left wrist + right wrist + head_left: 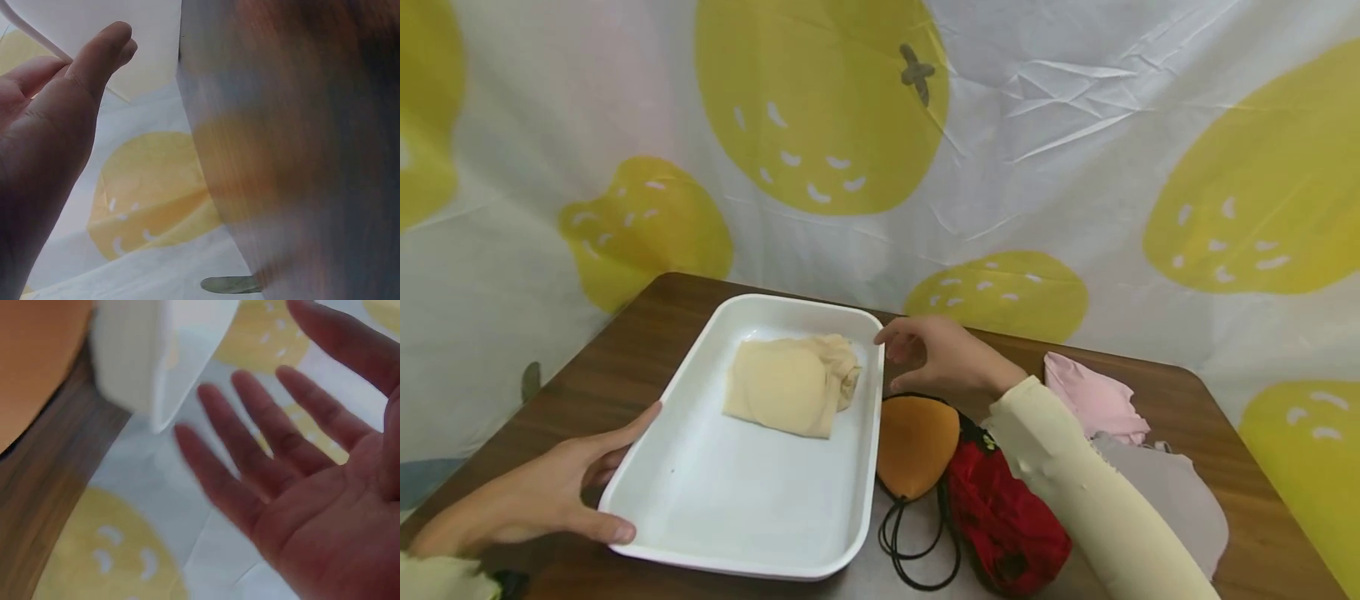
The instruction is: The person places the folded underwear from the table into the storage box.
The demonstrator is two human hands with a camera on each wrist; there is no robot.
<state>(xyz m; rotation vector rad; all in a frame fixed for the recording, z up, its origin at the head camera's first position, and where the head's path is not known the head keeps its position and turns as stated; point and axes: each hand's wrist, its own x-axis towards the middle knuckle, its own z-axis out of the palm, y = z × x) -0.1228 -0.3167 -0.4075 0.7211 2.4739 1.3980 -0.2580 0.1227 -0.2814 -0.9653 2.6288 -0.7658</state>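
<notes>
My left hand [553,487] grips the near left side of a white rectangular tray [820,517], the thumb at its front corner. A folded cream garment [778,387] with a rounded padded shape lies inside, towards the far end. At the tray's far right corner, my right hand [943,354] is spread with a wide gap between thumb and fingers. Its fingertips are at or very near the rim in the head view; in the right wrist view the open palm [331,519] stands beside the tray's edge and holds nothing.
Right of the tray lie an orange padded cup [917,446] with black cords, a red lacy garment [1011,517], a pink folded cloth [1093,396] and a grey cloth [1180,500]. The wooden table [1210,433] meets a lemon-print curtain [1037,158] behind.
</notes>
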